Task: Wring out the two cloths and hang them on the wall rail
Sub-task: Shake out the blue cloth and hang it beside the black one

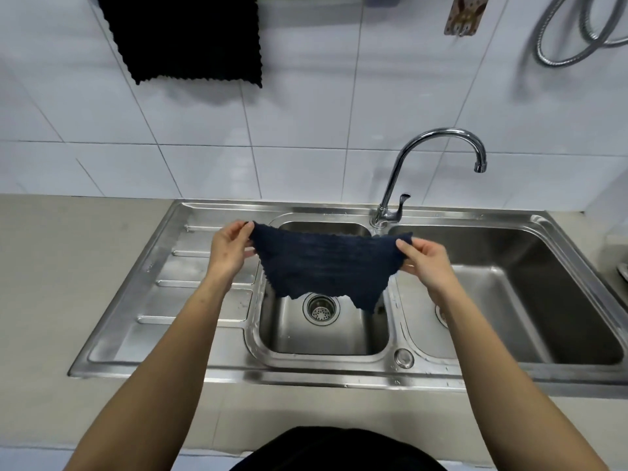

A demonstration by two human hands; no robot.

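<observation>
Black cloth [190, 39] is already hanging at 11 o'clock, while navy cloth [326, 266] is being held spread over the sink's [217, 365] center basin, corners pinched by left hand [229, 248] and right hand [426, 263], hanging pending.

the left hand [228, 253] and the right hand [426, 263] each pinch a top corner of a dark blue cloth [323, 266], holding it spread and sagging above the small middle basin [323, 338] of a steel sink [217, 370]. its ragged lower edge hangs just over the drain strainer [321, 309]. a black cloth [187, 39] hangs flat against the white tiled wall [339, 96] at far left. a curved chrome tap [424, 164] stands behind the basins, its spout over the large right basin [530, 300]. the ribbed draining board [190, 283] lies left, set in the beige desk [68, 283].
</observation>
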